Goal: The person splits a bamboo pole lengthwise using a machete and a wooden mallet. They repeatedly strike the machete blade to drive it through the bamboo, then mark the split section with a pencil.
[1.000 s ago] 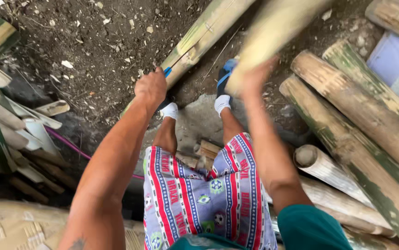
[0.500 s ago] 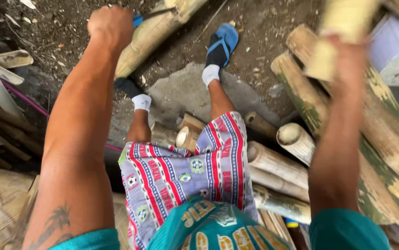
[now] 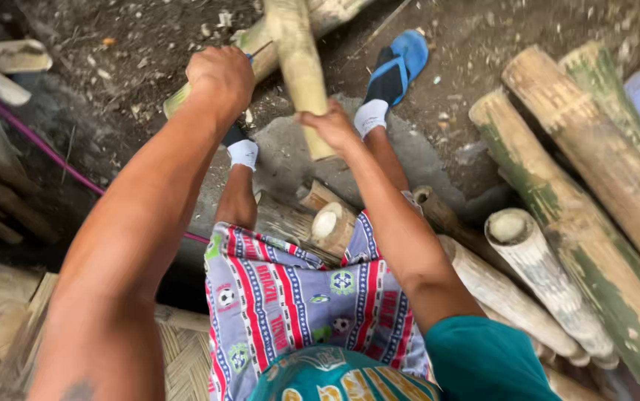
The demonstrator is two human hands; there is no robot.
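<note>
Bamboo club (image 3: 299,70) in right grip (image 3: 329,126), beside left fist (image 3: 221,76)

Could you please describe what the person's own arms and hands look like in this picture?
Both hands, left hand and right hand, are bare: no gloves, rings or watch. The right arm shows a short teal sleeve; the left forearm bears a dark tattoo.

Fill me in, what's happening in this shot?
A seated person is working bamboo. The right hand grips a short bamboo club, held over a long bamboo pole lying on the dirt. The left hand is fisted around a blue-handled tool at the pole. More cut poles are piled to the right.
</note>
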